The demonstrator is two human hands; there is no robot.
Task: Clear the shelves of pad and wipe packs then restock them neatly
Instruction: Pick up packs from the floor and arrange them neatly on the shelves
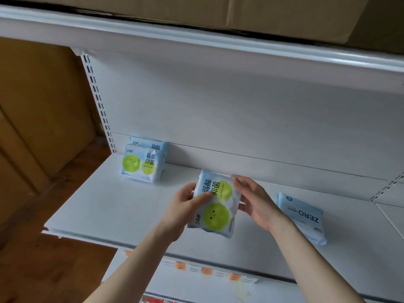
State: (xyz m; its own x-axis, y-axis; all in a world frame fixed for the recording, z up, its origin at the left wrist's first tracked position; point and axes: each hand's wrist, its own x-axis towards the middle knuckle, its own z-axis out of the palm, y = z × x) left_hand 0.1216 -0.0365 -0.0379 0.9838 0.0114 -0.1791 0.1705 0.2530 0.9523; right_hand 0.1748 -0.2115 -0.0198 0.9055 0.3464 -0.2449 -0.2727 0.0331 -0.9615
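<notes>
One pack (215, 204) held over the shelf (109, 206): left hand (185, 204) grips it, right hand (255, 200) touches its edge, fingers straight.

Your left hand (185, 204) grips a pack (215, 204) above the shelf (109, 204); your right hand (255, 200) touches its edge. A ZERO pack (303, 217) lies just beside.

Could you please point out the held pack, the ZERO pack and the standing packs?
held pack (218, 213): head view, green-circle front.
ZERO pack (306, 215): head view, printed face.
standing packs (140, 164): head view, front pack.
</notes>
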